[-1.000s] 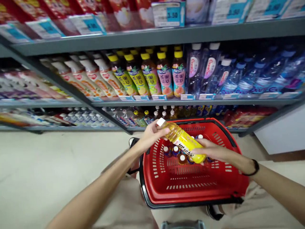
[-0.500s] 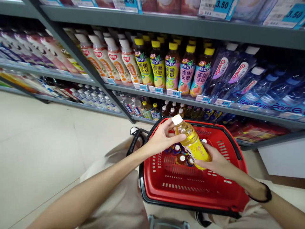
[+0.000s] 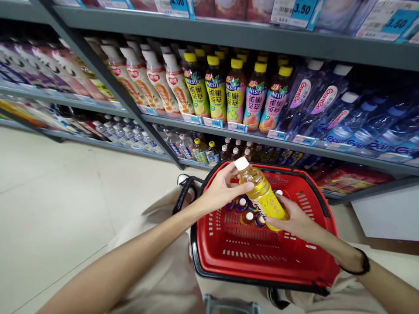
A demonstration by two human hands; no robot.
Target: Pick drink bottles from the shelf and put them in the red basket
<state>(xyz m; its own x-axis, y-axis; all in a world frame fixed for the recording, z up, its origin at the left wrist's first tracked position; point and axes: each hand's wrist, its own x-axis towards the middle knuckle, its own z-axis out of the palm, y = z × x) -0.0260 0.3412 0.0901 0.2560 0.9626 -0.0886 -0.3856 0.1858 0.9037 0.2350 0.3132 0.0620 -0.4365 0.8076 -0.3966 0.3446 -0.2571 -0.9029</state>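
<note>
A drink bottle (image 3: 267,201) with a yellow label, amber liquid and a white cap is tilted above the red shopping basket (image 3: 262,264). My left hand (image 3: 225,187) grips its upper part below the cap, thumb across the front. Around the bottle's lower end my right hand (image 3: 291,216) is closed. Inside the basket, beneath the held bottle, stand several white-capped bottles (image 3: 248,218), partly hidden by it and by my hands.
Ahead, a shelf (image 3: 196,126) carries yellow-capped tea bottles (image 3: 216,93), white-capped bottles (image 3: 157,83) and water bottles (image 3: 314,102). Small bottles (image 3: 212,153) stand on the lower shelf. A white box (image 3: 386,213) is at the right. Pale tiled floor (image 3: 59,196) lies at the left.
The view has shifted very slightly. Both hands keep their hold on the tilted bottle over the basket, with hardly any movement.
</note>
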